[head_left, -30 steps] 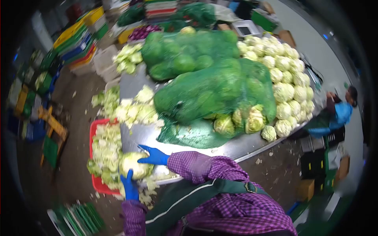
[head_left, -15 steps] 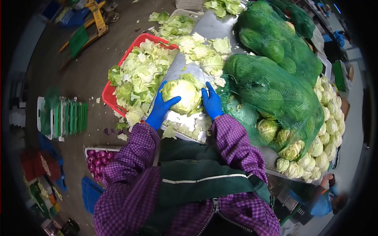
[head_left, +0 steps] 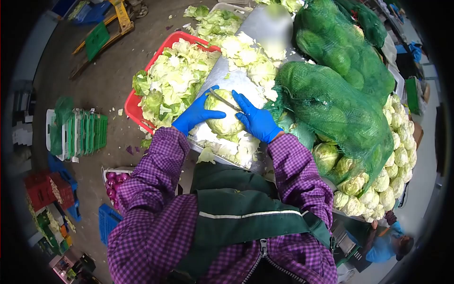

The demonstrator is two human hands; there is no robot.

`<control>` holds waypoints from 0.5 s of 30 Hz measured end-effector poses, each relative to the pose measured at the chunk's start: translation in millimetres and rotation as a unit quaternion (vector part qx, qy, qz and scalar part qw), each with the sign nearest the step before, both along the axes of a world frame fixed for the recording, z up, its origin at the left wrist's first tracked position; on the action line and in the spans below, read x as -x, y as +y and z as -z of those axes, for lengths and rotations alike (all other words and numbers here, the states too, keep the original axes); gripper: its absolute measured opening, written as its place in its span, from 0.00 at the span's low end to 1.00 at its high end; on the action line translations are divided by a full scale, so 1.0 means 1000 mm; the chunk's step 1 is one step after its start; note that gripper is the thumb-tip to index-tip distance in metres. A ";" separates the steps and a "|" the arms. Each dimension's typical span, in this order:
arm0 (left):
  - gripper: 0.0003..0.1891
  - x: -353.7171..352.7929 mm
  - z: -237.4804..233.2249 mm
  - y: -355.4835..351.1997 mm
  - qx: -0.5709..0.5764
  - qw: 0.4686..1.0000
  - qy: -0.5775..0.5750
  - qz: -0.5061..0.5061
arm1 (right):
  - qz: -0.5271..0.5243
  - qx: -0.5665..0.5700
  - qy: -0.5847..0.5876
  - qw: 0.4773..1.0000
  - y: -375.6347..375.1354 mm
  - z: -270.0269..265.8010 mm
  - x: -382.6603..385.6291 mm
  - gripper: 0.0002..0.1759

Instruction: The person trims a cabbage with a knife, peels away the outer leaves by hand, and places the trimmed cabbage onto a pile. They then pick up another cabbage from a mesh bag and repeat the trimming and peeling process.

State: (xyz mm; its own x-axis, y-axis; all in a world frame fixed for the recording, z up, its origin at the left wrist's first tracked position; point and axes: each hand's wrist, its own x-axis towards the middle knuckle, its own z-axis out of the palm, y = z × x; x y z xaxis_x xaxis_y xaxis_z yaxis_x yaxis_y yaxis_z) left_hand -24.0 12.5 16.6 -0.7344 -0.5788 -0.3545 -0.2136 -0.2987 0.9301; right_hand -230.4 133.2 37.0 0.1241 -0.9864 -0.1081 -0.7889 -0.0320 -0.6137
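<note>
A pale green cabbage (head_left: 221,124) sits on the metal table in front of me. My left hand (head_left: 197,116), in a blue glove, grips its left side with the thumb across the front. In my right hand (head_left: 260,122), also blue-gloved, is a knife (head_left: 222,100); its blade slants over the top of the cabbage, and the handle is hidden in the hand. The right fingers stretch along the cabbage's right side. Loose cabbage leaves (head_left: 239,147) lie under and around the cabbage.
A red crate (head_left: 135,112) full of trimmed leaves stands at the left. Green net sacks (head_left: 331,111) of cabbages lie to the right, beside stacked trimmed cabbages (head_left: 399,156). A crate of purple onions (head_left: 113,182) is on the floor. Another person (head_left: 385,246) is at lower right.
My right hand has come in against the cabbage, and the knife blade now lies across its top. The cabbage shows a smoother, greener side. The view has shifted slightly.
</note>
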 end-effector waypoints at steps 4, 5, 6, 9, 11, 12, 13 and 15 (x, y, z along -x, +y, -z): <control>0.50 -0.003 0.003 -0.007 -0.006 1.000 -0.004 0.014 | -0.013 0.011 0.004 1.000 0.001 -0.005 0.000 0.35; 0.50 -0.002 0.003 -0.008 -0.006 1.000 -0.005 0.013 | -0.014 0.011 0.003 1.000 -0.001 -0.005 -0.001 0.35; 0.50 0.003 0.000 -0.007 -0.036 0.999 -0.002 0.011 | 0.034 0.003 -0.011 0.999 -0.004 -0.003 -0.002 0.33; 0.53 0.009 -0.011 -0.001 0.131 0.985 -0.034 0.107 | 0.251 -0.044 -0.067 0.965 -0.034 0.022 0.004 0.27; 0.51 0.008 -0.012 0.003 0.194 0.971 -0.040 0.135 | 0.252 -0.014 -0.092 0.963 -0.044 0.082 0.011 0.27; 0.51 0.006 -0.011 0.002 0.199 0.970 -0.041 0.132 | 0.249 -0.009 -0.092 0.964 -0.044 0.080 0.015 0.27; 0.51 0.004 -0.008 0.005 0.137 0.990 -0.017 0.040 | 0.290 -0.029 -0.124 0.948 -0.042 0.078 0.018 0.27; 0.50 -0.007 0.005 0.020 0.067 0.996 0.006 -0.057 | 0.316 -0.057 -0.046 0.946 -0.034 0.074 0.030 0.29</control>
